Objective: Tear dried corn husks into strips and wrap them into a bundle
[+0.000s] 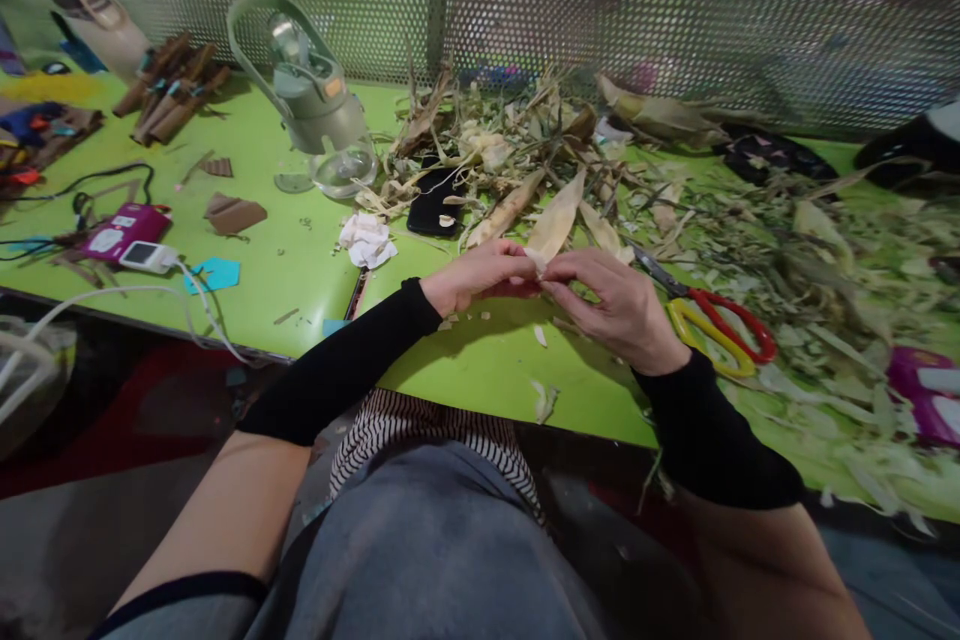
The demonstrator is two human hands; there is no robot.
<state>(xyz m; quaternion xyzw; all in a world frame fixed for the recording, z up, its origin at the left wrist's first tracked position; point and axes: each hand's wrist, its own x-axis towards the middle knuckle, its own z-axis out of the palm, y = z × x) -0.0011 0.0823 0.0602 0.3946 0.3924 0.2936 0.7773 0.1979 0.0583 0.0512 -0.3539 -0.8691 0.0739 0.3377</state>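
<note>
Both hands meet above the front of the green table (465, 360). My left hand (487, 270) pinches a small pale scrap of plant (537, 261), which looks like a bit of husk. At the scrap's right side, the thumb and fingertips of my right hand (615, 302) are closed on it too. Fingers hide most of the scrap. Just behind it lies a broad dry husk leaf (556, 218). Scissors (720, 322) with red and yellow handles rest to the right of my right hand, their blades pointing up-left.
A heap of dried husks and stalks (525, 135) spreads behind my hands; shreds (825, 350) cover the right side. A black phone (433, 205), crumpled tissue (367, 240) and green bottle (319, 105) stand left of it. Farther left are a purple power strip (124, 232) and cables.
</note>
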